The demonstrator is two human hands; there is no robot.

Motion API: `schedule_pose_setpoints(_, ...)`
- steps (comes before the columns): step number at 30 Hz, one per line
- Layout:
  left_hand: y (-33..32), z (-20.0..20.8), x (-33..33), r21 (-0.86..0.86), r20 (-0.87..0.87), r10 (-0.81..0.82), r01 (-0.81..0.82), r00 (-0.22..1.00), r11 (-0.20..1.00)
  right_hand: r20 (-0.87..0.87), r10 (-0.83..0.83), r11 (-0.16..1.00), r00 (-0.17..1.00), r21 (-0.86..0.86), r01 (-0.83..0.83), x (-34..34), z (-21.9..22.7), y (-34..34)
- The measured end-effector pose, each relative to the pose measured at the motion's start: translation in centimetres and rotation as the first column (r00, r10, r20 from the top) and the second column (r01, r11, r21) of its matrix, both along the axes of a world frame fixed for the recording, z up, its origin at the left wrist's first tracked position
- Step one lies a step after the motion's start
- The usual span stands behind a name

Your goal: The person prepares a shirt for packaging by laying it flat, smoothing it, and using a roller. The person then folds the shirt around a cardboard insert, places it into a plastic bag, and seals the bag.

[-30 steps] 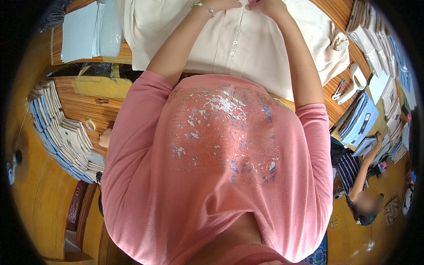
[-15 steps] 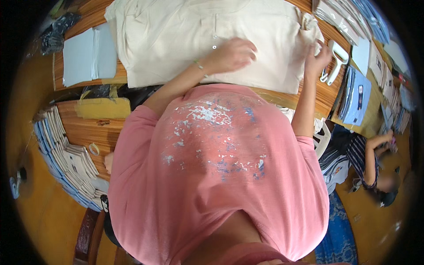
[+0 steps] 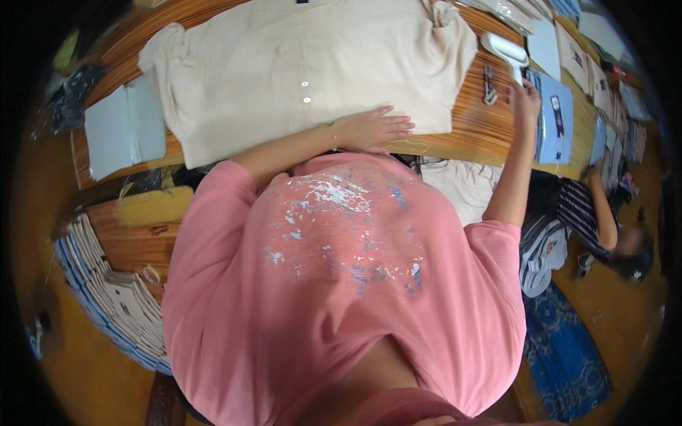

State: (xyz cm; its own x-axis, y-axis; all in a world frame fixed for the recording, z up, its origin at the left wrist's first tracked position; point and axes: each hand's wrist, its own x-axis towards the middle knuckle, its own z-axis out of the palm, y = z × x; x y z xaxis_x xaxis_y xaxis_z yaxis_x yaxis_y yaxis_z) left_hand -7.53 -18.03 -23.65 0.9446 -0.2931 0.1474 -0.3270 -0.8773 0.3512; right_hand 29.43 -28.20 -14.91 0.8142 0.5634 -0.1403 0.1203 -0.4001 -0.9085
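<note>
A cream shirt [image 3: 241, 78] with a button placket lies spread on the wooden table in front of me. My left hand [image 3: 373, 130] rests flat near the shirt's lower edge, fingers stretched out and holding nothing. To the right of the shirt, my right hand [image 3: 524, 103] is closed round the handle of a white T-shaped lint roller [image 3: 506, 50]. The roller's wide head points away from me, raised over the table's right side. Small thread snips [image 3: 489, 86] lie on the wood between the shirt and my right hand.
Pale card sheets [image 3: 121, 131] sit left of the shirt. Folded blue shirts [image 3: 554, 117] lie to the right, with more packed garments beyond. A row of folded shirts [image 3: 128, 298] stands at lower left. Another person [image 3: 586, 213] is at the far right.
My right hand has left the shirt's right sleeve and picked up the lint roller from the table. My left hand has come down onto the shirt's lower edge. The view has shifted.
</note>
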Motion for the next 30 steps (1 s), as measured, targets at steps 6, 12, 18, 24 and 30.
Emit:
schedule_pose_setpoints(6, -0.8, -1.2, 0.1, -0.046, -0.063, -0.036, 0.033, 0.997, 0.998, -0.888, 0.164, 0.983, 0.430, 0.112, -0.145, -23.5, 3.3, -0.7)
schedule_pose_setpoints(12, -0.5, 0.2, -0.1, -0.001, -0.032, -0.028, 0.028, 0.999, 1.000, -0.855, 0.430, 0.898, 0.289, 0.370, -0.239, -20.5, -4.2, 10.8)
schedule_pose_setpoints(18, -0.2, -1.8, -0.3, -0.083, 0.032, 0.014, -0.012, 0.999, 0.996, -0.770, 0.328, 0.944, 0.547, 0.285, -0.165, -20.6, 4.1, 14.0)
schedule_pose_setpoints(24, -0.8, -0.4, -0.6, -0.230, -0.059, 0.021, -0.035, 0.998, 0.973, -0.928, 0.160, 0.985, 0.338, 0.126, -0.119, -26.9, 0.7, 4.5)
schedule_pose_setpoints(30, -0.8, -0.3, 0.7, -0.120, -0.025, -0.073, 0.069, 0.997, 0.990, -0.843, 0.339, 0.935, 0.418, 0.353, -0.045, -13.3, -0.8, 18.3)
